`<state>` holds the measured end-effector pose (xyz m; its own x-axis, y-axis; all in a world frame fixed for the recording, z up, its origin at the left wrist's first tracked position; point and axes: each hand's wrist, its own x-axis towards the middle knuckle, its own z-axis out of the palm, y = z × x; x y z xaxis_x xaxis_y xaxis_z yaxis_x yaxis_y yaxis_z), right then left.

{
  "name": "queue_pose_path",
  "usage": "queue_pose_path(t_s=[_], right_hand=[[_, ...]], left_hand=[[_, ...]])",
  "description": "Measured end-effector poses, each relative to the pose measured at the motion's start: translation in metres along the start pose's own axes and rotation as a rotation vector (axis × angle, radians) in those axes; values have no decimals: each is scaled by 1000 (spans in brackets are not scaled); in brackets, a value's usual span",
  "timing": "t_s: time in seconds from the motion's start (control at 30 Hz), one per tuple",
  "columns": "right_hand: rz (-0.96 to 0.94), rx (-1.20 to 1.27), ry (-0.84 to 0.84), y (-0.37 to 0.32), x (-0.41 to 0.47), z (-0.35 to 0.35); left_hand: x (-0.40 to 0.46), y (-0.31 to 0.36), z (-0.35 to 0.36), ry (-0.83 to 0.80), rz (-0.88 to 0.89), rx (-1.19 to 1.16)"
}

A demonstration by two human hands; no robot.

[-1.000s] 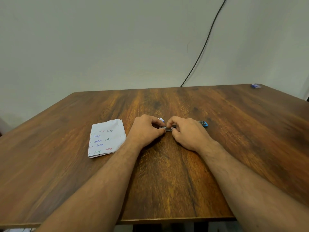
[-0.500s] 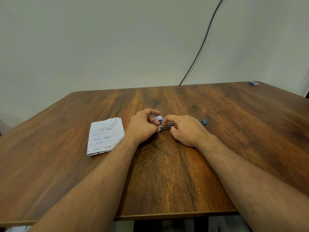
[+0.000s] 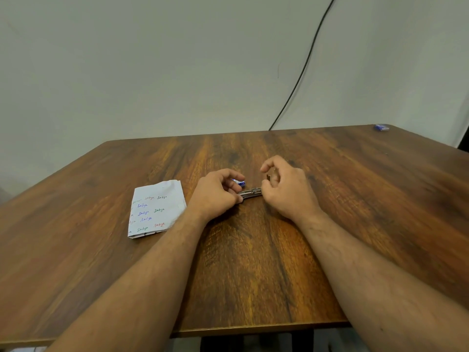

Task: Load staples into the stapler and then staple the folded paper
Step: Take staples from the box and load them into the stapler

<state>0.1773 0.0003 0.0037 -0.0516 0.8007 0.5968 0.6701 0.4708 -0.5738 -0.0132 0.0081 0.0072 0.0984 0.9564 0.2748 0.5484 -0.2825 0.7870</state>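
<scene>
The stapler [image 3: 250, 193] lies opened flat at the table's middle, its metal rail showing between my hands and a blue end [image 3: 241, 183] peeking out behind my left fingers. My left hand [image 3: 215, 193] pinches the rail's left end. My right hand [image 3: 288, 190] covers the right part, with the thumb against the rail, the index finger lifted and curled, and a small dark piece [image 3: 268, 177] by its fingers; I cannot tell what that piece is. The folded paper [image 3: 156, 209], white with coloured handwriting, lies flat to the left of my left hand, untouched.
The wooden table [image 3: 253, 275] has its near edge below my forearms. A small blue box [image 3: 381, 127] sits at the far right corner. A black cable [image 3: 302, 72] runs down the wall behind the table.
My right index finger has lifted off the stapler and the hand has opened up a little. The blue right end of the stapler is now hidden. My left hand keeps its pinch.
</scene>
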Motion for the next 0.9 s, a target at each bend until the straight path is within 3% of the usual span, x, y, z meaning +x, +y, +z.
queue_pose_path(t_s=[0.07,0.13,0.27,0.5,0.9], right_hand=[[25,-25,117,0,1,0],[79,-34,131,2,3,1],[146,-17,46,6,7,4],[-13,-128,-128,5,6,6],[35,-91,-192,5,7,6]], left_hand=[[2,-2,3,20,13,22],[3,-4,5,31,21,68],[4,-7,6,62,16,171],[5,-4,2,53,-37,154],[2,-4,0,56,51,128]])
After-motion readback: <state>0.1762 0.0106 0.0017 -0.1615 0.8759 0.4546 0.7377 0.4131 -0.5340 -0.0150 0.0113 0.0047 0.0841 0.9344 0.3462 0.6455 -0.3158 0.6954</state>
